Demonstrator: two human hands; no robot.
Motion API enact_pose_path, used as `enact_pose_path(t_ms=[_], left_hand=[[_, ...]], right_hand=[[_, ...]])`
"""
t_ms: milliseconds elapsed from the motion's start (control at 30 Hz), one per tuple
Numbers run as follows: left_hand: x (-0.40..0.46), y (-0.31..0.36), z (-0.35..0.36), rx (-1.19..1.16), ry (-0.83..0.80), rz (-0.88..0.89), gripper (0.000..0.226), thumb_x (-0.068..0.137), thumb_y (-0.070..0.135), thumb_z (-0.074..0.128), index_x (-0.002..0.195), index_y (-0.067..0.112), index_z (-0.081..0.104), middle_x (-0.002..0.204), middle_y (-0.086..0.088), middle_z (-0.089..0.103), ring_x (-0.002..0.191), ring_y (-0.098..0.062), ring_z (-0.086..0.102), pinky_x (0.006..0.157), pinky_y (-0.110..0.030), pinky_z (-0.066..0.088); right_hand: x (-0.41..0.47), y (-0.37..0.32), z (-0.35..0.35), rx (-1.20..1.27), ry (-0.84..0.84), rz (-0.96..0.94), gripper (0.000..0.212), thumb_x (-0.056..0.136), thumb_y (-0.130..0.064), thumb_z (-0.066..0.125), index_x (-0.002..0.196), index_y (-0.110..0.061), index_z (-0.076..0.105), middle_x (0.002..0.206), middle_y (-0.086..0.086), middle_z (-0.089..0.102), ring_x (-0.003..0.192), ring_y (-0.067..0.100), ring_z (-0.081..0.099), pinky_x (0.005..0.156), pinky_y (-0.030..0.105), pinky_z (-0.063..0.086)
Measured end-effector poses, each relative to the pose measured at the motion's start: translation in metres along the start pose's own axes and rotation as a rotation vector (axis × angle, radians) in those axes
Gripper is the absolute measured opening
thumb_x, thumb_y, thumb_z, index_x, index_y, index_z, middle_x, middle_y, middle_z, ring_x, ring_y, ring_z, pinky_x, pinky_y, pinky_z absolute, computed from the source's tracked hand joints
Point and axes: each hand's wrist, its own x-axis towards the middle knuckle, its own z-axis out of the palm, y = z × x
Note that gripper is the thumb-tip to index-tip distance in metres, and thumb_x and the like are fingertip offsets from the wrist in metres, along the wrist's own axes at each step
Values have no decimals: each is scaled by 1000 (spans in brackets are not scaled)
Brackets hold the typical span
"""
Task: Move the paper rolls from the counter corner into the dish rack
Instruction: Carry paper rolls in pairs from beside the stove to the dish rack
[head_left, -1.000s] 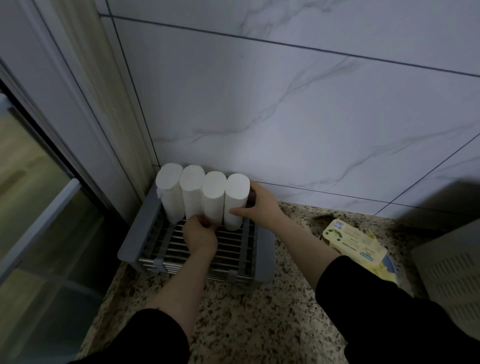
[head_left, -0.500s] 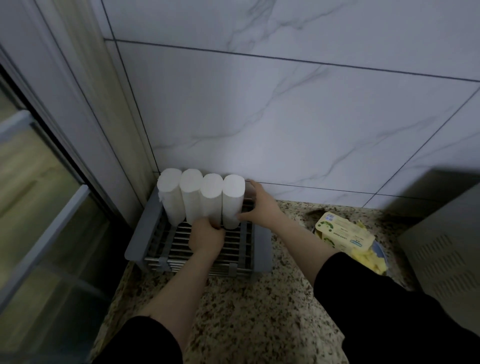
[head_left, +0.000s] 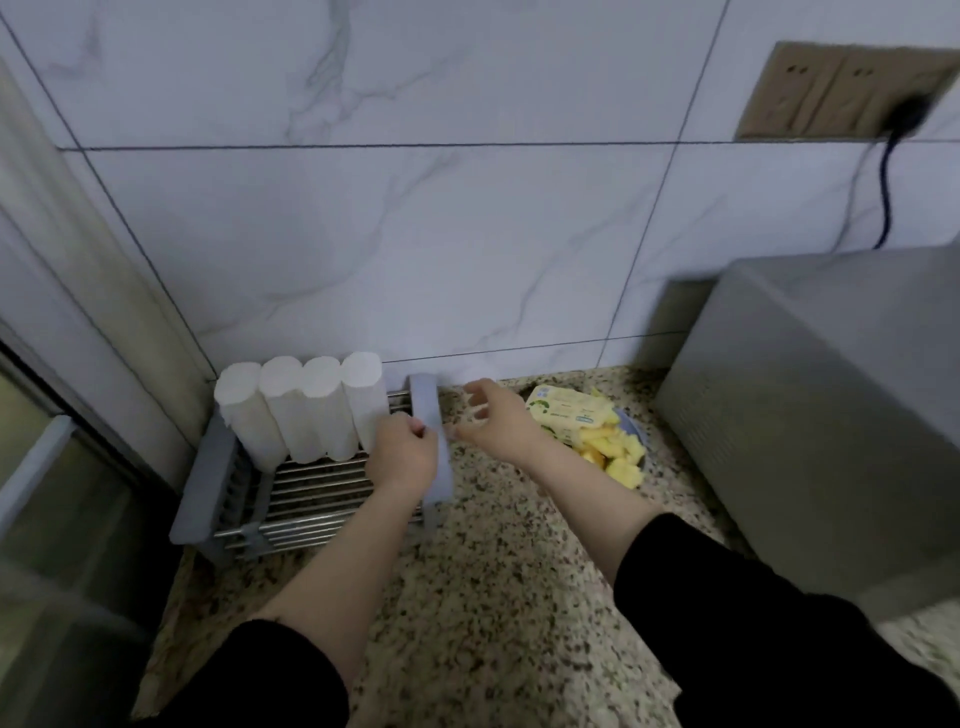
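Several white paper rolls (head_left: 306, 410) stand upright in a row at the back of the grey dish rack (head_left: 208, 478), which sits in the counter corner against the tiled wall. My left hand (head_left: 402, 457) is over the rack's right part, just right of the last roll, fingers curled by the rack's right side bar (head_left: 434, 441); whether it grips the bar is unclear. My right hand (head_left: 493, 421) hovers to the right of the rack above the counter, fingers spread, holding nothing.
A blue plate (head_left: 636, 447) with yellow food pieces and a yellow pack (head_left: 566, 408) lies right of the rack. A grey appliance (head_left: 815, 415) fills the right side. A wall socket (head_left: 841, 93) with a black plug is above it. A window frame (head_left: 31, 457) borders the left.
My right hand has let go of the rightmost roll and moved right, off the rack. My left hand has shifted right to the rack's side bar. The view has swung right.
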Motion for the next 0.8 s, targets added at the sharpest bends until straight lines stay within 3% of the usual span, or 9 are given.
enact_pose_path(t_ms=[100, 300, 433, 500, 533, 633, 733, 800], left_hand=[[-28, 27, 17, 25, -3, 94, 37, 92, 21, 47, 56, 13, 42, 54, -3, 44, 50, -21, 44, 47, -28, 27], [-116, 69, 61, 53, -58, 188, 38, 89, 15, 45, 53, 14, 35, 52, -3, 36, 47, -20, 34, 47, -29, 23], [-189, 79, 99, 68, -136, 213, 36, 89, 14, 49, 54, 12, 42, 54, -10, 41, 49, -25, 43, 52, -31, 35], [-226, 81, 119, 75, -202, 212, 27, 89, 15, 52, 64, 6, 55, 63, -18, 51, 64, -32, 58, 62, -37, 50], [-248, 83, 131, 69, -241, 218, 24, 88, 14, 53, 65, 8, 56, 63, -13, 53, 72, -32, 61, 69, -39, 52], [-304, 85, 163, 39, -355, 294, 25, 85, 9, 53, 60, 12, 55, 60, -3, 52, 70, -27, 57, 66, -34, 46], [-350, 99, 190, 27, -443, 349, 27, 81, 9, 54, 55, 12, 52, 67, -16, 60, 70, -31, 58, 62, -30, 39], [-379, 117, 207, 36, -481, 397, 32, 80, 8, 53, 50, 14, 45, 72, -22, 64, 72, -34, 60, 63, -31, 40]], right_hand=[[-31, 17, -19, -28, 76, 21, 51, 84, -23, 66, 129, -7, 48, 124, 11, 58, 111, 25, 57, 90, 33, 48], [-126, 65, -60, -15, 162, 86, 41, 85, -21, 63, 123, -9, 52, 114, 8, 62, 101, 26, 62, 84, 35, 53], [-208, 111, -83, -23, 194, 171, 40, 83, -17, 62, 121, -11, 53, 117, 8, 60, 104, 26, 60, 87, 38, 52], [-251, 134, -93, -23, 209, 212, 38, 83, -15, 62, 119, -10, 55, 114, 9, 62, 101, 26, 61, 89, 41, 52], [-277, 147, -100, -22, 225, 240, 37, 82, -15, 62, 118, -9, 56, 112, 10, 63, 99, 26, 62, 89, 42, 52], [-345, 182, -119, -10, 278, 334, 38, 81, -16, 63, 118, -10, 58, 108, 9, 64, 94, 27, 64, 86, 39, 54], [-401, 214, -143, 7, 352, 423, 39, 82, -15, 63, 120, -10, 56, 103, 6, 61, 87, 22, 62, 87, 41, 55], [-436, 230, -162, 4, 406, 477, 40, 83, -13, 62, 122, -10, 55, 110, 8, 63, 86, 17, 58, 88, 38, 53]])
